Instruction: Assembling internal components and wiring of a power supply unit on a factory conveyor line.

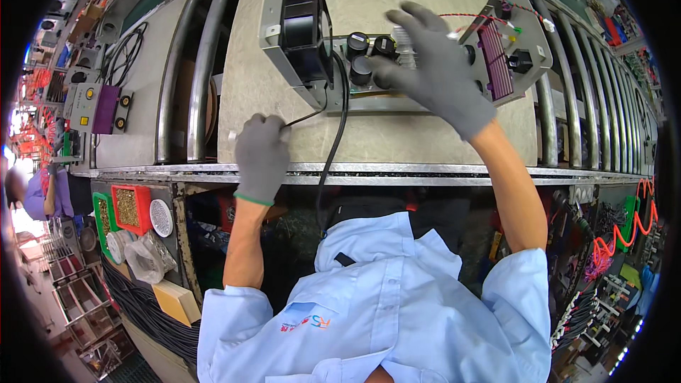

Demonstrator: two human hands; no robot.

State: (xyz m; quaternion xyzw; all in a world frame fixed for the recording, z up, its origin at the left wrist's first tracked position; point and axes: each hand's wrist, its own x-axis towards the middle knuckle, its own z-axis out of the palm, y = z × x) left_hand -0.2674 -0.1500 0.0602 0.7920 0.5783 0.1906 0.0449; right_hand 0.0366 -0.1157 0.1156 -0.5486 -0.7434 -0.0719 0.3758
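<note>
Looking down, we find an open grey metal chassis (376,104) on a pale board (418,143) at the middle of the roller line, a black fan (305,28) at its left end, dark round capacitors (360,69) inside and a purple panel (494,60) to the right. Over it, our gloved right hand (434,64) is spread wide, thumb and fingers apart above the capacitors; whether it touches them, we cannot tell. Our gloved left hand (262,152), near the chassis's front left corner, is curled closed on a thin black lead (306,118) running to the fan end. A thicker black cable (333,152) drops over the bench edge (418,169). Metal rollers (206,71) flank the board. Lower left: red bin (130,207), small parts inside. Far left: a co-worker in purple (58,195).
</note>
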